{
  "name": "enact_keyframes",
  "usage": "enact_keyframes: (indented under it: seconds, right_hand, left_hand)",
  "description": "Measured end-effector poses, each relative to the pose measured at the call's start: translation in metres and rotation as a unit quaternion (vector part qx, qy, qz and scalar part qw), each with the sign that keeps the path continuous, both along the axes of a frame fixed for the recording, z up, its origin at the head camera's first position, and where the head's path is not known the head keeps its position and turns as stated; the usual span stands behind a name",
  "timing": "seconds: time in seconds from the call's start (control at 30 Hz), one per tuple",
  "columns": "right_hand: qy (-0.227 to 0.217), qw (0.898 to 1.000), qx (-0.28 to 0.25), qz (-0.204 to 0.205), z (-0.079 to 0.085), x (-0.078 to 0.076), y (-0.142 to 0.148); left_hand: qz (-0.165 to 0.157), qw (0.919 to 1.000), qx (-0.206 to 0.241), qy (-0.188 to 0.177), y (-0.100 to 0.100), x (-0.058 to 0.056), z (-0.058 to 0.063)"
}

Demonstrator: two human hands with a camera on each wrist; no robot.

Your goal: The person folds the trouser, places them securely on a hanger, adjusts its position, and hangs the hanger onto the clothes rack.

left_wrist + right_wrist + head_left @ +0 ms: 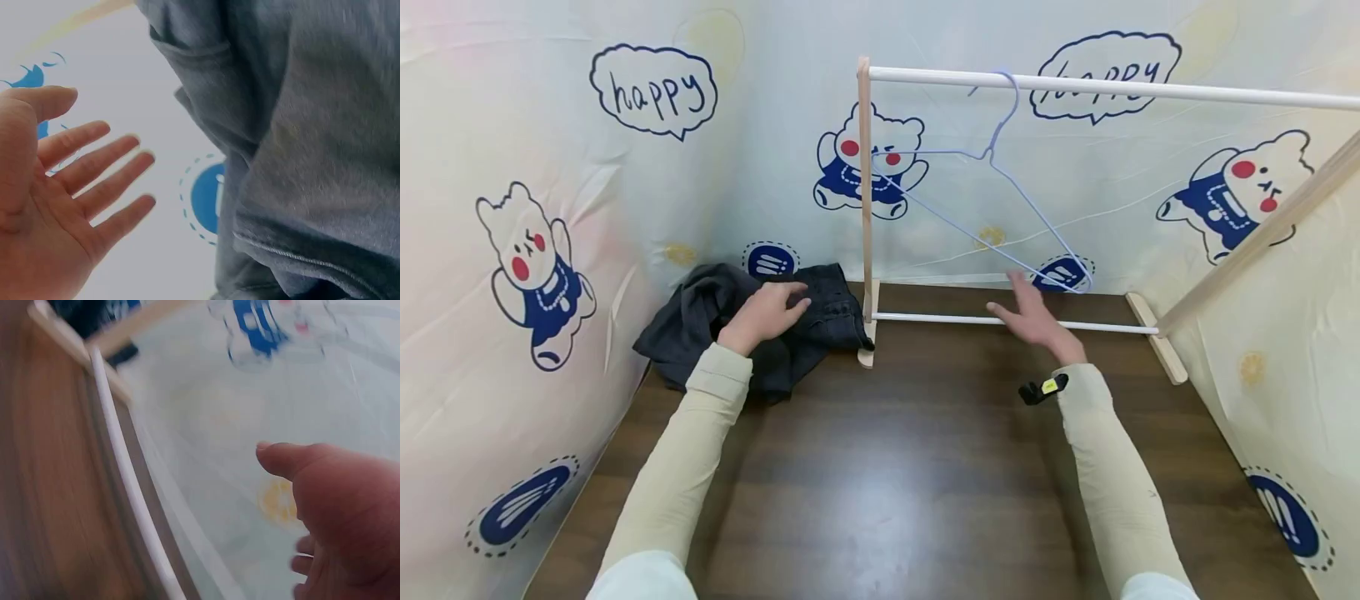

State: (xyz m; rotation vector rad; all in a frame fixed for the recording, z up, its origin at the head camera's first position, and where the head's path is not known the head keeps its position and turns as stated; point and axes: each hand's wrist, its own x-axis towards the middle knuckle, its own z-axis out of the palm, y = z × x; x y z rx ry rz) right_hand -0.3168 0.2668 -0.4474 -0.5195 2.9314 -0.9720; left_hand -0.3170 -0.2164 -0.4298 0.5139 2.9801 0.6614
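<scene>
A crumpled dark grey denim garment (831, 310) lies in a heap at the back left of the table, against the rack's left foot. My left hand (767, 313) hovers over it with fingers and thumb spread and nothing in them. In the left wrist view, the fingers (115, 184) point toward the cloth, apart from it. A light blue wire hanger (989, 153) hangs by its hook from the rack's top bar. Just below the hanger, my right hand (1036, 321) reaches forward, thumb extended and holding nothing, overlapping the lower bar in the head view.
The clothes rack has a white top bar (1120, 88), a white lower bar (940, 317) and wooden posts (867, 192). It stands at the back of the brown wooden table (880, 467). Printed cloth (760, 158) encloses the table. A black strap (1042, 389) sits at my right wrist.
</scene>
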Motion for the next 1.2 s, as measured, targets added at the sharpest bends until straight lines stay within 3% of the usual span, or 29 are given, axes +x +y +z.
enact_keyframes:
  seconds: [0.23,0.37,0.6,0.77,1.0,1.2]
  right_hand:
    - [-0.041,0.995,-0.054,0.073,-0.008,0.02,-0.069]
    - [-0.048,0.989,-0.092,0.106,-0.028,0.03,-0.11]
    - [-0.064,0.983,-0.129,0.111,-0.059,0.036,-0.171]
    - [-0.083,0.981,-0.14,0.102,-0.067,0.031,-0.198]
    - [-0.097,0.978,-0.154,0.102,-0.07,0.022,-0.222]
    - [-0.047,0.984,-0.137,0.105,-0.074,0.021,-0.234]
  left_hand:
    - [-0.054,0.9972,0.038,0.036,0.013,0.031,-0.012]
    - [-0.071,0.9963,0.026,0.04,0.02,0.054,-0.027]
    - [-0.077,0.9951,-0.022,0.057,0.023,0.085,-0.053]
    - [-0.061,0.9939,-0.056,0.074,0.023,0.095,-0.064]
    - [-0.022,0.9915,-0.098,0.083,0.018,0.1,-0.072]
    - [-0.01,0.9915,-0.111,0.066,0.016,0.101,-0.074]
